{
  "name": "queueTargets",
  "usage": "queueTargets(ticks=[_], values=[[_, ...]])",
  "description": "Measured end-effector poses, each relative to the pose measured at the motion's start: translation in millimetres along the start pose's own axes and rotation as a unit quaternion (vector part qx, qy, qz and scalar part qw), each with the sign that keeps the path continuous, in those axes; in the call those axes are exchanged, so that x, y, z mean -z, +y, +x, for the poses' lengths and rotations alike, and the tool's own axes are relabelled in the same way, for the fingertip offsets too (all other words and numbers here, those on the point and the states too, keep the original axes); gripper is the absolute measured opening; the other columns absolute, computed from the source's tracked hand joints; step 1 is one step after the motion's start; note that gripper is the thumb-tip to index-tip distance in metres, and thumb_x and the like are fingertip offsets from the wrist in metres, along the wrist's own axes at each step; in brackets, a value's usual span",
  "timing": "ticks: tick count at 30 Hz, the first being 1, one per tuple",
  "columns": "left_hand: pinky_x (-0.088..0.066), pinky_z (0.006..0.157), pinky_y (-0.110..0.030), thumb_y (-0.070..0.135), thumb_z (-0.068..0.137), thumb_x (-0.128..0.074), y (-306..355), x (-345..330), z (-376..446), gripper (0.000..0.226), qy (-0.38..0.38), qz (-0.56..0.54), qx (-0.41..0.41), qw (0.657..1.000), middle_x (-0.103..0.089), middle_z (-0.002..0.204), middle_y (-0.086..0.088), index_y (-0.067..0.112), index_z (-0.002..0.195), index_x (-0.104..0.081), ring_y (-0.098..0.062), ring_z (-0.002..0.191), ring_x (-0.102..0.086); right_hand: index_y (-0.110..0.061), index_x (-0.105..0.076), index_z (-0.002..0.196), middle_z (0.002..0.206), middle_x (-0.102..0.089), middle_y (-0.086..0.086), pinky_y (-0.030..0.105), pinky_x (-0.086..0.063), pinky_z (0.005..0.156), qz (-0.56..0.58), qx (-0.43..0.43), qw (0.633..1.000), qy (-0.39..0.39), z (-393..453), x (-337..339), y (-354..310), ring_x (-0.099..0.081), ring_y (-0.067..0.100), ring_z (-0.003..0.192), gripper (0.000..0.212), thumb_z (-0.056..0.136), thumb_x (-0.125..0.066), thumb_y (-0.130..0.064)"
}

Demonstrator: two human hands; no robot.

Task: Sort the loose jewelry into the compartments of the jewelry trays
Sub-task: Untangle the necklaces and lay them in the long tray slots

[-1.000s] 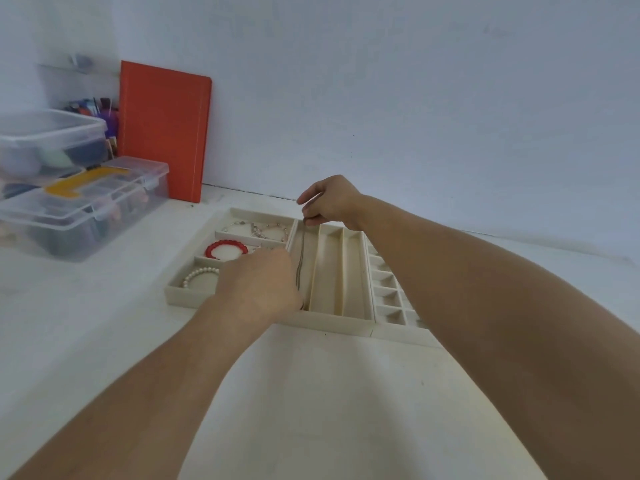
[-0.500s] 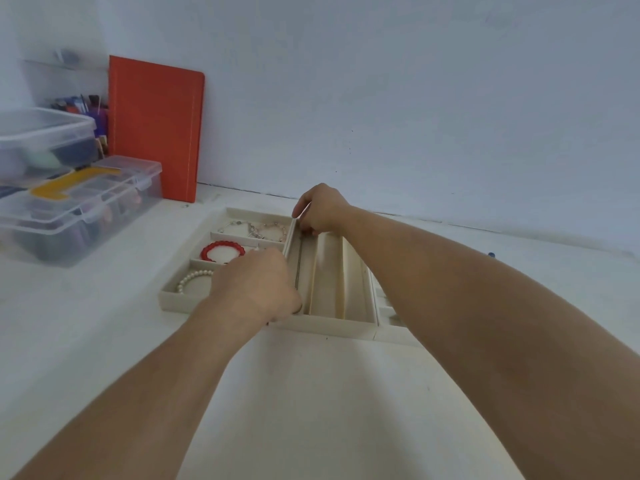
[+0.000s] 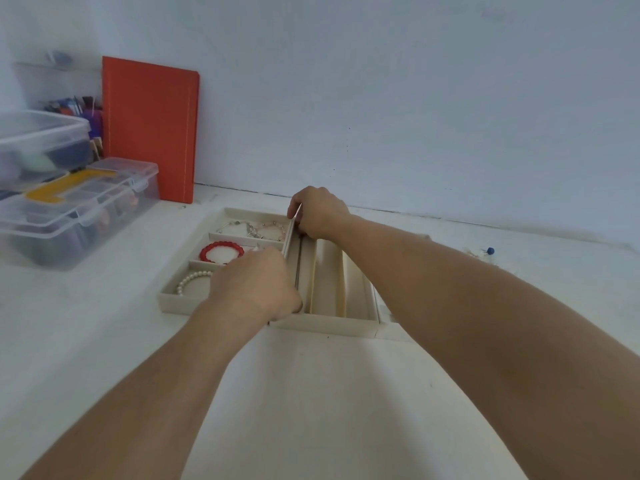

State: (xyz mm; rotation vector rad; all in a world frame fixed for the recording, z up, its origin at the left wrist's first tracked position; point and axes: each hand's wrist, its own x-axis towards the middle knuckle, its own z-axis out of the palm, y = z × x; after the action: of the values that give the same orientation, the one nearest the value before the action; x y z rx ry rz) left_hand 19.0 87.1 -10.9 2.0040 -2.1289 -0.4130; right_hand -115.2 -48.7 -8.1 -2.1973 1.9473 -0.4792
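Observation:
A thin dark chain necklace [image 3: 298,268] lies stretched along the leftmost long slot of the middle cream tray [image 3: 325,327]. My right hand [image 3: 320,213] pinches its far end at the tray's back edge. My left hand [image 3: 256,285] holds its near end at the front, fingers curled. The left tray [image 3: 173,301] holds a red bead bracelet [image 3: 221,251], a pearl bracelet [image 3: 192,280] and pale chain bracelets [image 3: 256,228], each in its own compartment. A third tray [image 3: 389,332] with small cells is mostly hidden under my right forearm.
Two clear plastic boxes [image 3: 72,216] with mixed contents stand stacked at the left. An orange book [image 3: 149,129] leans on the wall behind them. A small blue-headed pin [image 3: 490,251] lies at the far right on the white table.
My right hand has lowered the necklace's far end from above the tray down to its back edge, so the chain now lies flat in the slot. My left hand stayed at the front.

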Motion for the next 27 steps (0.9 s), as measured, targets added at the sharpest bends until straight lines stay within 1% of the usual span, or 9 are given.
queueTargets(ticks=[4,8,12,17,18,20,22,24,27], values=[[-0.033,0.048,-0.024,0.017,0.067,-0.071,0,0,1,0.02,0.003,0.001,0.002,1.0,-0.051,0.061,0.001,0.014,0.066,-0.052,-0.016,0.053,-0.05,-0.033,-0.067,0.094,0.104,-0.068,-0.005,0.034,-0.056,0.081,-0.03,0.006,0.999,0.016,0,-3,2,-0.067,0.019,0.092,0.043,0.076,-0.055,0.003],[-0.032,0.047,-0.024,0.018,0.067,-0.072,-1,-1,0,0.023,0.011,0.005,-0.001,1.0,-0.049,0.057,0.002,0.014,0.063,-0.05,-0.015,0.051,-0.048,-0.033,-0.066,0.093,0.101,-0.067,-0.006,0.029,-0.049,0.07,-0.043,0.009,0.999,0.028,3,-5,3,-0.066,0.019,0.089,0.038,0.078,-0.06,0.002],[-0.035,0.049,-0.024,0.017,0.068,-0.071,0,0,-2,0.019,0.008,0.005,-0.007,1.0,-0.054,0.058,0.001,0.014,0.062,-0.053,-0.016,0.053,-0.053,-0.031,-0.066,0.095,0.1,-0.067,-0.005,0.03,-0.048,0.072,-0.042,0.008,0.998,0.045,6,-4,9,-0.065,0.019,0.089,0.033,0.079,-0.064,-0.002],[-0.035,0.049,-0.025,0.014,0.07,-0.067,-1,2,-4,0.018,0.011,0.003,-0.018,1.0,-0.053,0.057,0.0,0.014,0.061,-0.051,-0.017,0.053,-0.053,-0.026,-0.073,0.086,0.085,-0.066,-0.009,0.025,-0.042,0.061,-0.027,-0.02,0.997,0.067,13,16,17,-0.065,0.017,0.085,0.012,0.079,-0.081,-0.019],[-0.035,0.049,-0.025,0.013,0.07,-0.066,-1,2,-5,0.018,0.012,0.004,-0.02,1.0,-0.053,0.057,0.0,0.014,0.061,-0.05,-0.017,0.053,-0.053,-0.025,-0.075,0.085,0.084,-0.067,-0.008,0.024,-0.045,0.061,-0.03,-0.028,0.998,0.054,14,19,19,-0.066,0.017,0.084,0.01,0.079,-0.081,-0.02],[-0.035,0.05,-0.025,0.012,0.07,-0.066,-1,2,-5,0.019,0.011,0.005,-0.021,1.0,-0.053,0.057,0.0,0.014,0.061,-0.05,-0.018,0.054,-0.053,-0.021,-0.076,0.091,0.091,-0.071,-0.003,0.031,-0.056,0.074,-0.047,-0.047,0.998,0.023,15,19,21,-0.068,0.02,0.086,0.011,0.08,-0.077,-0.021],[-0.036,0.05,-0.025,0.012,0.071,-0.066,-1,2,-5,0.019,0.009,0.005,-0.02,1.0,-0.053,0.057,0.0,0.014,0.061,-0.051,-0.018,0.054,-0.054,-0.018,-0.071,0.099,0.096,-0.07,0.001,0.035,-0.058,0.08,-0.07,-0.055,0.996,0.005,15,15,21,-0.067,0.023,0.086,0.018,0.082,-0.072,-0.024],[-0.036,0.05,-0.025,0.013,0.071,-0.067,-1,2,-4,0.019,0.007,0.005,-0.017,1.0,-0.053,0.056,0.0,0.013,0.061,-0.052,-0.018,0.053,-0.054,-0.016,-0.067,0.096,0.09,-0.067,0.001,0.031,-0.054,0.071,-0.081,-0.053,0.995,0.001,13,9,19,-0.065,0.024,0.081,0.021,0.08,-0.071,-0.03],[-0.036,0.051,-0.024,0.014,0.069,-0.068,-1,2,-3,0.018,0.012,0.009,-0.015,1.0,-0.052,0.057,0.001,0.014,0.061,-0.051,-0.017,0.053,-0.053,-0.017,-0.056,0.081,0.079,-0.061,-0.001,0.026,-0.042,0.057,-0.089,-0.057,0.994,-0.009,11,4,15,-0.059,0.019,0.067,0.03,0.072,-0.076,-0.036]])
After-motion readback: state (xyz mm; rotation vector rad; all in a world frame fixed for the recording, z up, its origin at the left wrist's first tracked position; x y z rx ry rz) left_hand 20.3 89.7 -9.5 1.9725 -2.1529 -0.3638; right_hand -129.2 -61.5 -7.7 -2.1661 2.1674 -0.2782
